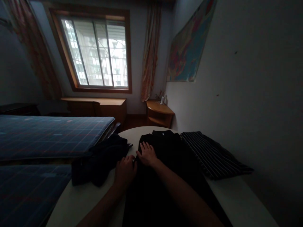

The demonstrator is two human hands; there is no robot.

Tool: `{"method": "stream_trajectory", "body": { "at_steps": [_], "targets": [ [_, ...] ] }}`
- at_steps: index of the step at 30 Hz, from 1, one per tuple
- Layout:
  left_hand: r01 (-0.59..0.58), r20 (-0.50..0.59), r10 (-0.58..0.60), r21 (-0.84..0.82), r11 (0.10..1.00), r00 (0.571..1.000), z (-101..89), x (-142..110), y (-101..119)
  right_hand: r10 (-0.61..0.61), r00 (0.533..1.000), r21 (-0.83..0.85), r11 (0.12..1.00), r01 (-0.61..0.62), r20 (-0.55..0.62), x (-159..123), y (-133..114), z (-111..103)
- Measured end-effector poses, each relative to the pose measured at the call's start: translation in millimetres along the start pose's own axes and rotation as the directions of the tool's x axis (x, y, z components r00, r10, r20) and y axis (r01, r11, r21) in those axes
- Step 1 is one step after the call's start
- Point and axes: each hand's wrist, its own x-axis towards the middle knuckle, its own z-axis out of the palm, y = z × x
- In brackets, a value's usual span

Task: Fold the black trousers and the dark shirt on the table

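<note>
A black shirt lies spread on a pale round table, its collar at the far side and its lower part running towards me. My right hand rests flat on the shirt's upper left side, fingers spread. Just left of it, my left hand is closed at the shirt's left edge and appears to pinch the dark cloth there. A crumpled dark garment is on the table to the left of my left hand. On the right, a black garment with thin white stripes lies flat beside the shirt.
Plaid mattresses are at the left, close to the table. A wooden desk stands under the window. Beyond the table is a wooden corner cabinet with small items on top. A wall with a map bounds the right side.
</note>
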Motion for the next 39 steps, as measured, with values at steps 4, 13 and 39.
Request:
{"method": "stream_trajectory", "body": {
  "at_steps": [4, 13, 39],
  "targets": [
    [0.002, 0.002, -0.002, -0.105, 0.994, 1.0, 5.3, 0.1, -0.3, -0.004, 0.997, 0.063, 0.998, -0.001, 0.078, 2.0, 3.7, 1.6],
    [-0.045, -0.097, 0.006, -0.407, 0.912, 0.995, 14.9, -1.8, 3.8, 0.205, 0.975, 0.029, 0.979, -0.203, -0.08, 25.2, -16.9, -27.0],
    [-0.137, -0.097, 0.099, -0.576, 0.806, 0.99, 11.9, -9.9, 13.9, 0.195, 0.98, 0.06, 0.979, -0.192, -0.041, 63.7, -16.6, -23.5]
  ]
}}
